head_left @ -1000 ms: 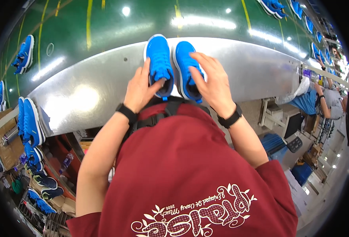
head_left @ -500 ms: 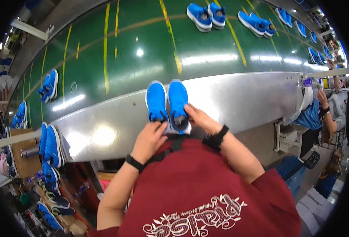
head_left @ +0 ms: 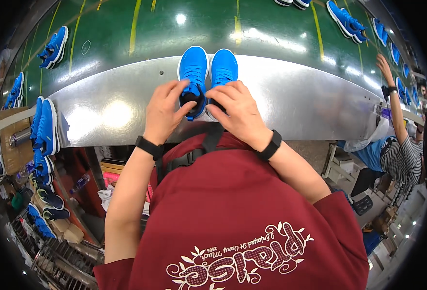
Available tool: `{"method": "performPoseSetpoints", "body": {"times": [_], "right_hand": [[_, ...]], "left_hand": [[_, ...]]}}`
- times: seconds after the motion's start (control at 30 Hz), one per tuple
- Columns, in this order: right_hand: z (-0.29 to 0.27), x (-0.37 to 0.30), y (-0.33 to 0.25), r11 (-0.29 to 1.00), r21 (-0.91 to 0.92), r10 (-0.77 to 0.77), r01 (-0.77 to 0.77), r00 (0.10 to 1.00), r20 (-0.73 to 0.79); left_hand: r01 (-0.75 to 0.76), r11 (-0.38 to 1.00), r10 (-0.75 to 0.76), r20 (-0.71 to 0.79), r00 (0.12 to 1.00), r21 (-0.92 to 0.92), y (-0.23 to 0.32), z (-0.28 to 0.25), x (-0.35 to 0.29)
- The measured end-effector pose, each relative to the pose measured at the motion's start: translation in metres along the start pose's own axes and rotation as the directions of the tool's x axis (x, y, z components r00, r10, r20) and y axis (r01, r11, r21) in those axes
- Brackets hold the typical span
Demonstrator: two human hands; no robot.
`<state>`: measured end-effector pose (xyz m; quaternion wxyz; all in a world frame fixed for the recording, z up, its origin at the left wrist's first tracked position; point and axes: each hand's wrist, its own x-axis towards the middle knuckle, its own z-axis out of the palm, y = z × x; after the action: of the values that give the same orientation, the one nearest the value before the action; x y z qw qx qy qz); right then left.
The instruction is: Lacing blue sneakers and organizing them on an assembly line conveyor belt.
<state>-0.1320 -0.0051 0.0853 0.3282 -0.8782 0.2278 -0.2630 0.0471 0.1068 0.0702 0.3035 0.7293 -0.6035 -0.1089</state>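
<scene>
A pair of blue sneakers with white soles stands side by side on the metal ledge in front of me, toes pointing away. My left hand (head_left: 166,110) grips the collar of the left sneaker (head_left: 193,65), its fingers by the tongue and its thumb at the dark opening. Over the opening of the right sneaker (head_left: 224,65) bends my right hand (head_left: 240,112), fingers and thumb curled round the collar and hiding most of its heel. Both sneakers have blue laces; the left one's heel loop shows between my hands.
Beyond the metal ledge (head_left: 310,96) runs a green belt (head_left: 184,34) with yellow lines, carrying more blue sneakers (head_left: 346,21). Several sneakers (head_left: 48,126) stand on a rack at my left, near a cardboard box (head_left: 15,145). At the right a co-worker's arm (head_left: 395,104) reaches toward the belt.
My right hand has moved from the right sneaker's outer side to over its opening. My left hand has shifted to the left sneaker's collar. The co-worker's arm has stretched out; the view has shifted.
</scene>
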Motion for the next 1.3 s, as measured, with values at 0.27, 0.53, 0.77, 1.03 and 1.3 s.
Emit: {"method": "performPoseSetpoints", "body": {"times": [0.27, 0.53, 0.77, 1.03, 1.3], "right_hand": [[0.014, 0.015, 0.003, 0.993, -0.108, 0.058, -0.052, 0.997, 0.049], [0.039, 0.027, -0.005, 0.966, -0.255, -0.002, 0.036, 0.991, 0.133], [0.041, 0.023, -0.001, 0.927, -0.336, -0.107, 0.164, 0.977, 0.183], [0.037, 0.029, -0.018, 0.89, -0.439, -0.058, 0.121, 0.986, 0.154], [0.034, -0.005, -0.049, 0.978, -0.176, 0.152, -0.109, 0.956, 0.253]], "left_hand": [[0.143, 0.969, -0.152, -0.028, 0.988, -0.201, -0.011, 0.019, 0.0], [0.276, 0.868, -0.302, 0.002, 0.953, -0.413, -0.026, 0.028, -0.005], [0.376, 0.735, -0.373, 0.128, 0.919, -0.564, -0.033, 0.026, -0.003], [0.106, 0.938, -0.076, 0.103, 0.992, -0.331, -0.031, 0.007, -0.001], [0.234, 0.763, -0.207, 0.114, 0.972, -0.603, -0.048, 0.0, 0.008]]}}
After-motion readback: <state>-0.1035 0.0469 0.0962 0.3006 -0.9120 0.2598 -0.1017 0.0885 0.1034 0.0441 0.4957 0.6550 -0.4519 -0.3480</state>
